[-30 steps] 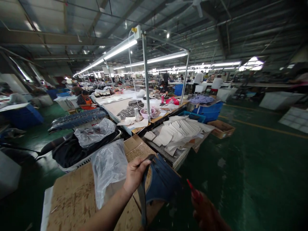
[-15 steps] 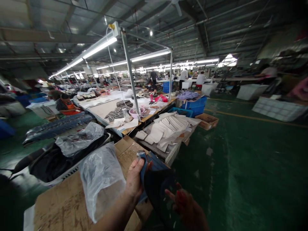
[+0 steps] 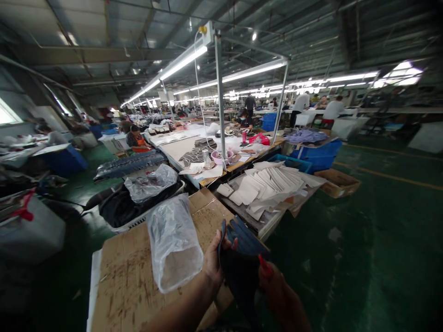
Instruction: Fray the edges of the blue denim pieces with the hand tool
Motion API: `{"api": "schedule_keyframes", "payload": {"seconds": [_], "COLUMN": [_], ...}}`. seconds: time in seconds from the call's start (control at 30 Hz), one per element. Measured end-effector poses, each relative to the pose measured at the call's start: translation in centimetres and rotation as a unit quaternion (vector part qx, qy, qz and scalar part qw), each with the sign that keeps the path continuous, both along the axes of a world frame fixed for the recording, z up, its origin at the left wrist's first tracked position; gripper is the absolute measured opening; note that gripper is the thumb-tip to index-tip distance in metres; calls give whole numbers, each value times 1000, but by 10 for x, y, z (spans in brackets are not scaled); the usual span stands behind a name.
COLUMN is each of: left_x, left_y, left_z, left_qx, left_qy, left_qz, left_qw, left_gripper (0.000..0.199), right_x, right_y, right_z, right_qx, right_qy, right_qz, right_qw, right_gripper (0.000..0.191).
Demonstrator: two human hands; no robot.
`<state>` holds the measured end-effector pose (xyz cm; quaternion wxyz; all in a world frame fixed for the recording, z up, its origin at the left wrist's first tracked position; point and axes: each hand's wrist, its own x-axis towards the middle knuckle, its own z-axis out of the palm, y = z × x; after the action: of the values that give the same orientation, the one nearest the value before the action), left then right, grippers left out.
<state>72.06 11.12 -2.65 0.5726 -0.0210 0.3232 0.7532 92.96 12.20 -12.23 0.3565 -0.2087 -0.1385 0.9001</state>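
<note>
Head view: seemingly midway through handling a dark piece at six o'clock, held up and not yet set down. Cannot tell the blue pieces at five o'clock, lying at the edge of the cardboard, as finished or waiting. Pinching the dark piece's upper edge in the left hand, at six o'clock, with thumb and fingers nearly together. Holding a red tool in the closed right hand, at five o'clock, just beside the piece; too dim to tell contact or cutting.

green floor | lit tube lights overhead | long worktable | bright window at left
</note>
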Motion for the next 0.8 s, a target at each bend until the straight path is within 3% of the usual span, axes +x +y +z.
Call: {"api": "schedule_keyframes", "payload": {"seconds": [0.07,0.13,0.27,0.37,0.47,0.63,0.7,0.8], "left_x": [-7,-9,-4,5,17,55,69,79], "left_y": [-6,-15,-32,-36,-35,-28,-25,-20], "left_z": [-21,-53,-119,-145,-150,-136,-123,-102], "left_qx": [-55,-98,-161,-185,-167,-23,26,85], "left_qy": [-52,-68,-58,-55,-72,-90,-110,-148], "left_qz": [18,-11,-222,-332,-409,-541,-548,-484], "left_qw": [997,993,960,923,894,836,829,858], "left_gripper": [18,24,23,14,31,65,69,65], "right_x": [7,12,12,6,-1,-7,-7,-5], "right_y": [4,8,19,29,36,33,29,22], "right_z": [4,11,32,50,68,92,95,88], "right_qx": [-9,-20,-35,-36,-33,-24,-17,-29], "right_qy": [3,7,1,-8,-7,7,6,-8], "right_qz": [2,-22,-87,-140,-185,-218,-222,-229], "right_qw": [1000,1000,996,989,982,976,975,973], "right_gripper": [31,36,51,62,68,63,60,60]}}
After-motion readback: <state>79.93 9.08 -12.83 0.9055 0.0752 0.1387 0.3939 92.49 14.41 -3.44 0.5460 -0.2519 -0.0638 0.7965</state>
